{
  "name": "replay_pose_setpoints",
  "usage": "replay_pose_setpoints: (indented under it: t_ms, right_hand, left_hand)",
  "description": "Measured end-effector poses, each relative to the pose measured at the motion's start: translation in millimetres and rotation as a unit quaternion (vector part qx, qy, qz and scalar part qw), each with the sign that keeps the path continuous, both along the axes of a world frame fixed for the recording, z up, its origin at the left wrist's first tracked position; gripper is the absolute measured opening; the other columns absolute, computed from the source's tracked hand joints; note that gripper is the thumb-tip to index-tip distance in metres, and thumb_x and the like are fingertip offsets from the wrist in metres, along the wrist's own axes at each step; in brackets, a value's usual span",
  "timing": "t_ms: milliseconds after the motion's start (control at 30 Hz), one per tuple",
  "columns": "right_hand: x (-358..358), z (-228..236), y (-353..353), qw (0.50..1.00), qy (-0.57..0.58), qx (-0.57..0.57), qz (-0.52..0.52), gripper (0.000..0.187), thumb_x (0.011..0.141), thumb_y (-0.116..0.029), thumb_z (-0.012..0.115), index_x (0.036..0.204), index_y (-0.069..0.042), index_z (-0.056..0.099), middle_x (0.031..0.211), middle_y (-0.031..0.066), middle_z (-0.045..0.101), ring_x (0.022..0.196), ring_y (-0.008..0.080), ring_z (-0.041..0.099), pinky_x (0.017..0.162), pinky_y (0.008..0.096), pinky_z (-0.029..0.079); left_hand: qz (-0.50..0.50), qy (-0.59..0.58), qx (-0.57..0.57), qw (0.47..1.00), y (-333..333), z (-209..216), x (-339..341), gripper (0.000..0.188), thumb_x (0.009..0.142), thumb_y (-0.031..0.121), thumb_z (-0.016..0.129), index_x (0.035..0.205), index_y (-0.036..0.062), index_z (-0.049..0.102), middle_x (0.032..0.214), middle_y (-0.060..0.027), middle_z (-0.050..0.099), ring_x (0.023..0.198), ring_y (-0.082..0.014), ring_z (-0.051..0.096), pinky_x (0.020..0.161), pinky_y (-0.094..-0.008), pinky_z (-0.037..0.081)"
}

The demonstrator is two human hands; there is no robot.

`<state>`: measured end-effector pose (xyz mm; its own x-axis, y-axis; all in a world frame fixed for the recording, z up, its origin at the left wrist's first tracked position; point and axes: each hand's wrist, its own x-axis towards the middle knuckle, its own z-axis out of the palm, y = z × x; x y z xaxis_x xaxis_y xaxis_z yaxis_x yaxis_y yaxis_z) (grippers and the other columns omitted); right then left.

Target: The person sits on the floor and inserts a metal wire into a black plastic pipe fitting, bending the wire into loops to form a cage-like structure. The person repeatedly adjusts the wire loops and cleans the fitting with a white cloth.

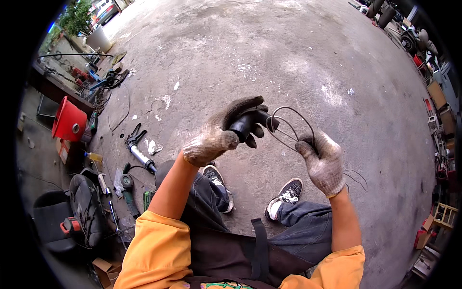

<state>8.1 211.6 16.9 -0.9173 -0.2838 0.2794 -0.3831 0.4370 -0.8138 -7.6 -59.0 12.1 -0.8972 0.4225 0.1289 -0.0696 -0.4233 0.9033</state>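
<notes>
While the gloved left hand (216, 129) curls around the black cylinder (242, 126), looped wire (301, 114) arches by the cylinder's right end, contact unclear; right of the cylinder, the gloved right hand (325, 161) pinches that wire. The step seems to be working wire at that end; the next move calls for a steady cylinder and untangled loops.

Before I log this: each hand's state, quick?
Left gloved hand: closed around a black cylindrical part.
Right gloved hand: closed on thin dark looped wire.
</notes>
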Motion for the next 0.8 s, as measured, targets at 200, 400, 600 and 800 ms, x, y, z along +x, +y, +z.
replay_pose_setpoints:
  t_ms: [200, 400, 600, 800]
  right_hand:
    - [7, -4, -10, 0.992, -0.114, 0.011, 0.049, 0.01, 0.087, -0.006, 0.072, 0.093, 0.002, 0.068, 0.084, 0.0113, 0.068, 0.079, 0.0174, 0.066, 0.071, 0.0319, 0.053]
    - [0, 8, -26, 0.962, -0.258, -0.041, 0.085, 0.022, 0.09, -0.015, 0.071, 0.1, 0.004, 0.071, 0.086, 0.0102, 0.072, 0.081, 0.0124, 0.065, 0.075, 0.03, 0.054]
    - [2, 6, -38, 0.955, -0.253, 0.092, 0.125, 0.019, 0.091, -0.009, 0.067, 0.105, 0.004, 0.071, 0.089, 0.0066, 0.072, 0.081, 0.0093, 0.062, 0.073, 0.0281, 0.053]
    - [13, -4, -60, 0.973, -0.212, -0.01, 0.086, 0.021, 0.092, -0.013, 0.066, 0.103, 0.005, 0.07, 0.085, 0.0147, 0.072, 0.079, 0.0144, 0.065, 0.074, 0.0312, 0.053]
  left_hand:
    - [-0.031, -0.197, -0.069, 0.978, -14, -8, 25, 0.059, 0.086, 0.031, 0.078, 0.13, -0.0005, 0.056, 0.096, -0.0106, 0.067, 0.072, -0.0146, 0.063, 0.06, -0.0251, 0.05]
    - [0.003, -0.205, -0.135, 0.969, -34, -19, 28, 0.042, 0.096, 0.043, 0.063, 0.11, 0.0025, 0.065, 0.067, -0.003, 0.055, 0.048, -0.0119, 0.05, 0.043, -0.0271, 0.039]
    - [0.028, -0.236, -0.255, 0.937, -27, -15, 35, 0.035, 0.095, 0.04, 0.067, 0.096, 0.0054, 0.069, 0.065, 0.0014, 0.055, 0.048, -0.0073, 0.049, 0.042, -0.0225, 0.035]
    - [0.101, -0.236, -0.165, 0.952, -31, -25, 33, 0.036, 0.097, 0.039, 0.065, 0.092, 0.0036, 0.066, 0.062, -0.002, 0.057, 0.044, -0.0109, 0.05, 0.039, -0.0254, 0.039]
